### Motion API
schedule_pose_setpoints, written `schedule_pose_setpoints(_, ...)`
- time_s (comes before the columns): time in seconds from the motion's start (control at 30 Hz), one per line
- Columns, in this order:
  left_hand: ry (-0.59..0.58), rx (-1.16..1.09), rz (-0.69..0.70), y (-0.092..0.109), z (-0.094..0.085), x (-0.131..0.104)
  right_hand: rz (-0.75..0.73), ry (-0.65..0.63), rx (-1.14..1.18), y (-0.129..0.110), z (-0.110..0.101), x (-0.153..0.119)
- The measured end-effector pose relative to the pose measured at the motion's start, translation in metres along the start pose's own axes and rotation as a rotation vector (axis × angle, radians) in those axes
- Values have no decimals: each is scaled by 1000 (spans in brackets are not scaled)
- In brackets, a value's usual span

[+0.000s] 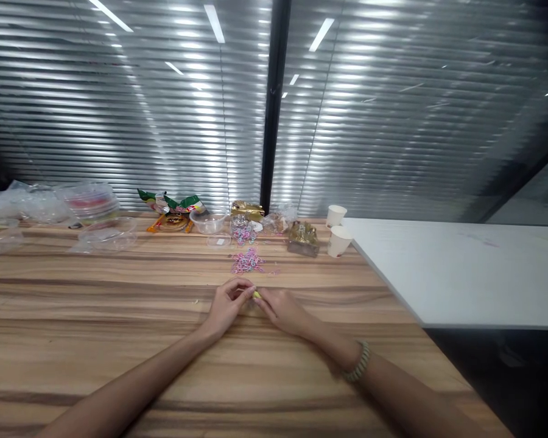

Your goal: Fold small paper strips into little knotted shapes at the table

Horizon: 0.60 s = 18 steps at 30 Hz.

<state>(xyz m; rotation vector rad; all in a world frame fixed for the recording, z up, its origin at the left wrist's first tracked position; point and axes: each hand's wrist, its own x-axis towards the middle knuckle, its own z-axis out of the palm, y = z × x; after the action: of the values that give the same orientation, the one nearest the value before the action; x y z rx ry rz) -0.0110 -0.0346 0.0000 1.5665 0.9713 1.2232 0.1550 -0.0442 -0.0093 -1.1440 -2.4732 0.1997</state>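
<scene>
My left hand (228,304) and my right hand (282,309) meet over the middle of the wooden table (119,298). Between their fingertips is a small yellow-green piece (256,294), pinched by my right hand. My left hand's thumb and forefinger are closed at the piece's left end; whether they grip it or something thinner is too small to tell. Just beyond the hands lies a loose pile of pink, purple and blue little rings (248,260). A second pile (244,235) spills from a clear bag behind it.
Two paper cups (339,242) and a gold-coloured tray (302,238) stand at the back right. A clear bowl (209,222), green snack bags (182,204) and stacked plastic lids (91,204) line the back. A white table (461,267) adjoins on the right.
</scene>
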Motion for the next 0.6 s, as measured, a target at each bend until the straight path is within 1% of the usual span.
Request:
schedule_pose_setpoints(0.2,-13,-17,-9,0,0,0,3,-4,-17,1,0,0)
schedule_pose_setpoints(0.37,-4,12,-18,1,1,0,6,-1,-42,2,3,0)
schedule_pose_setpoints(0.6,7,32,-15,2,0,0,-4,2,4,2,2,0)
